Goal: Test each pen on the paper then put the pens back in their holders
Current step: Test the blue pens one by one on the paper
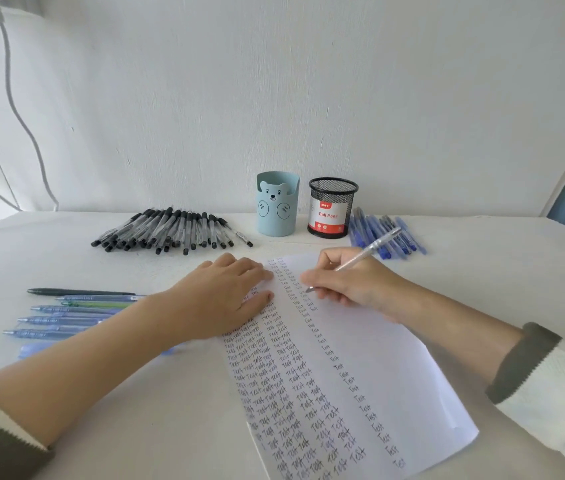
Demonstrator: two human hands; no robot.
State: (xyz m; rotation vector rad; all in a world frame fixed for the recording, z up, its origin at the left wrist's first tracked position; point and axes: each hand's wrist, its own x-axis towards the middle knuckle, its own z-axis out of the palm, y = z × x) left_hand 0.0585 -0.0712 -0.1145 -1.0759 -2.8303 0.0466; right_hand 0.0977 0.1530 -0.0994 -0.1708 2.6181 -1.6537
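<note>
Right hand (346, 289) pinches a clear-barrelled ballpoint pen with a blue end (367, 252), fingers curled round it, its tip on the white sheet of paper (395, 358) among the upper rows of handwritten "Test" words. Left hand (225, 292) lies flat with straight fingers, pressing the sheet's upper left part. Done well, I judge, this step wants that palm firm so the sheet cannot slide, a short word written with light, even pressure, and a glance for an unbroken line. Beyond the paper stand the pale blue bear-faced cup (276, 204) and the black mesh cup (332, 207).
</note>
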